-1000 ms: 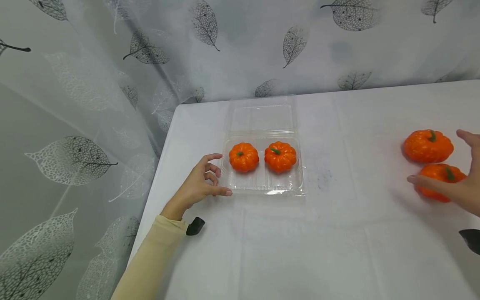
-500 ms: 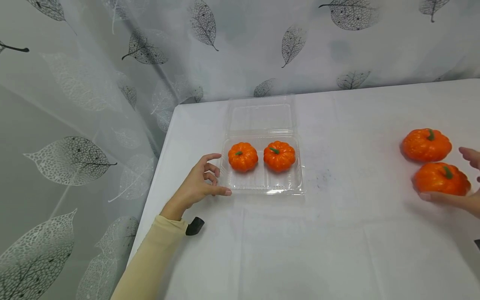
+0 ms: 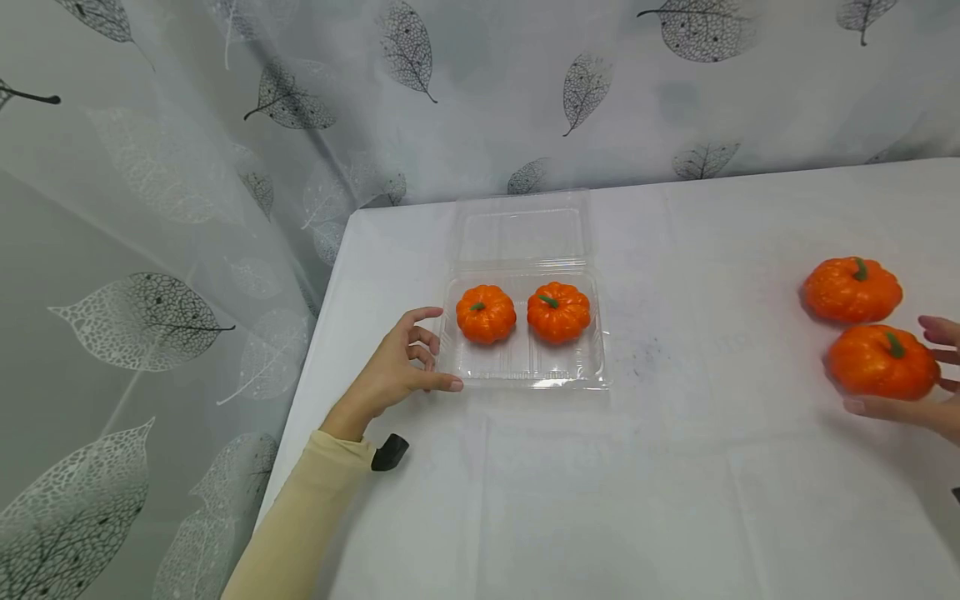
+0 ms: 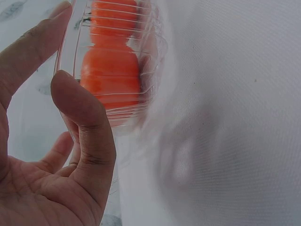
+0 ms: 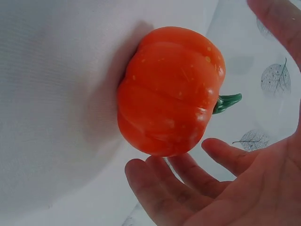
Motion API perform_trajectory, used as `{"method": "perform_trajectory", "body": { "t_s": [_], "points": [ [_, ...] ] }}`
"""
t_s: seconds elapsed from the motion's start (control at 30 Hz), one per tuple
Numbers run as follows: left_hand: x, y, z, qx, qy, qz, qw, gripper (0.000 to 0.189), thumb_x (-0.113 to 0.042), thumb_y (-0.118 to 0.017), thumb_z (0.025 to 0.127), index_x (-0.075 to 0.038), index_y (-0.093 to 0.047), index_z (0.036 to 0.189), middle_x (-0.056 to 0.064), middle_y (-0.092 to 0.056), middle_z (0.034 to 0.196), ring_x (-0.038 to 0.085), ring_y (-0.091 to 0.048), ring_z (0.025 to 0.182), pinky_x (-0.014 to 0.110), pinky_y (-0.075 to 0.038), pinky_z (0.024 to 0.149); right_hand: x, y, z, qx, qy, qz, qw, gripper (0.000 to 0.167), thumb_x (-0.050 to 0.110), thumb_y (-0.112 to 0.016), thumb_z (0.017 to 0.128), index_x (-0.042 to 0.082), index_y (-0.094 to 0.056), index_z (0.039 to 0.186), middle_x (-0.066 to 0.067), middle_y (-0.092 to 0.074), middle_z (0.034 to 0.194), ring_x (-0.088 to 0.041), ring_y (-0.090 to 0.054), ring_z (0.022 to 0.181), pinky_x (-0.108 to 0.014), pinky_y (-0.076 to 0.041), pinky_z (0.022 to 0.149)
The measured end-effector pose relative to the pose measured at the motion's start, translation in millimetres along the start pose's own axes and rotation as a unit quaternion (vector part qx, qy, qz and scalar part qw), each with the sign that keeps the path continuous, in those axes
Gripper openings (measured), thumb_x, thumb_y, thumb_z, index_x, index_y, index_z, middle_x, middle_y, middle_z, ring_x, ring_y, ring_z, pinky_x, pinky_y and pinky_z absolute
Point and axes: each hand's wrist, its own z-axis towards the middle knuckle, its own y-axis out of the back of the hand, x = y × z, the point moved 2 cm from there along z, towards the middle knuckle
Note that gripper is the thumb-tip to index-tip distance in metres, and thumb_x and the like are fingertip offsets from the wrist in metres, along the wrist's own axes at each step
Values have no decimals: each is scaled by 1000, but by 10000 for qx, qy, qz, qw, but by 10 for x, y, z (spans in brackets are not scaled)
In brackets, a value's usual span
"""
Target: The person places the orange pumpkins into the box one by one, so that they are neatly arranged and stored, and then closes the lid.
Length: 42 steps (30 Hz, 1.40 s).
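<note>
Two small orange pumpkins, the left pumpkin (image 3: 486, 314) and its neighbour (image 3: 558, 312), sit side by side in a clear plastic clamshell box (image 3: 528, 367) with its lid raised back. My left hand (image 3: 393, 367) rests at the box's left side, fingers loosely bent, thumb at the front left corner. In the left wrist view its fingertips are at the clear rim. At the far right lie two larger pumpkins, a rear pumpkin (image 3: 852, 289) and a front pumpkin (image 3: 881, 362). My right hand (image 3: 937, 383), cut off by the frame edge, spreads its fingers around the front pumpkin's near right side without gripping it.
A white cloth covers the table (image 3: 600, 500). Along its back and left side hangs a grey curtain (image 3: 487, 100) with leaf prints. The box's clear lid (image 3: 523, 233) lies toward the curtain.
My right hand has moved from above the front pumpkin to its near right side, lower down, leaving that pumpkin more visible. The left hand, the box and the pumpkins have stayed put.
</note>
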Motion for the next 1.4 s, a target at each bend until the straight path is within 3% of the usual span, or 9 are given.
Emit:
{"method": "perform_trajectory", "body": {
  "t_s": [0.27,0.7,0.87,1.07,1.23,1.4],
  "points": [
    [-6,-6,2,8,16,-8,10000,105,-13,-97,66,-20,-36,152,13,-52,110,23,-52,74,30,-46,56,-519,-171,249,102,-187,-197,9996,115,42,-83,83,-1,-8,160,-36,-12,159,-58,-22,133,-72,-26,106],
    [0,-5,0,-51,67,62,9999,105,-13,-97,66,-22,-37,151,14,-52,112,23,-53,75,29,-47,58,-562,-237,265,-30,-46,-265,9996,107,37,-80,87,-6,-11,157,-36,-17,156,-55,-26,126,-69,-27,109],
    [6,-9,6,-34,83,87,9999,104,-13,-97,67,-22,-37,151,16,-52,113,24,-53,75,31,-48,59,-422,-224,204,64,6,-305,9995,108,38,-78,88,-9,-8,155,-37,-13,155,-56,-24,126,-71,-27,107],
    [12,-5,2,-37,84,93,9999,103,-13,-96,67,-21,-37,151,17,-52,113,24,-52,75,31,-48,59,36,-150,36,412,-22,-403,9983,107,21,-82,87,-15,-4,152,-43,-15,144,-58,-22,123,-72,-27,104],
    [18,-4,-11,-70,61,64,9999,103,-14,-96,67,-22,-37,151,16,-52,111,24,-52,74,33,-48,58,298,-132,-24,474,374,-658,9960,106,18,-85,84,-18,-9,149,-44,-21,131,-58,-26,115,-74,-34,97],
    [18,-8,-10,-71,35,29,10000,102,-14,-96,68,-20,-37,151,16,-52,110,24,-52,73,32,-48,57,372,-159,14,602,770,-567,9936,110,27,-88,81,-17,-13,149,-43,-21,133,-58,-25,115,-76,-36,89]
  ]
}}
